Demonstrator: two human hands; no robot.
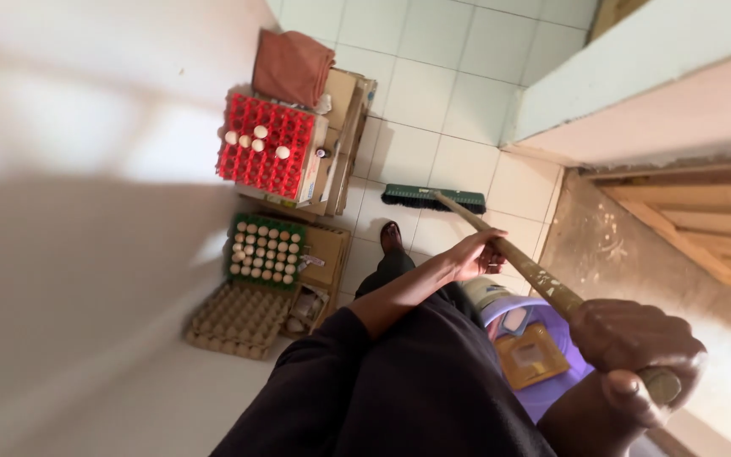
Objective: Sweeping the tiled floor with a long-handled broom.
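Note:
Both my hands grip a long wooden broom handle (535,272). My left hand (477,256) holds it around the middle, the dark sleeve running back toward my body. Closed around the handle's top end is my right hand (636,340), close to the camera. The broom's dark green bristle head (433,199) rests on the white tiled floor (420,93), just beyond my dark shoe (391,236).
Stacked cardboard boxes (344,144) carry a red egg tray (266,145) with a few white eggs and a folded rust cloth (292,64). Nearer are a green tray full of eggs (266,250) and an empty cardboard tray (237,319). A purple bucket (552,393) sits below my hands.

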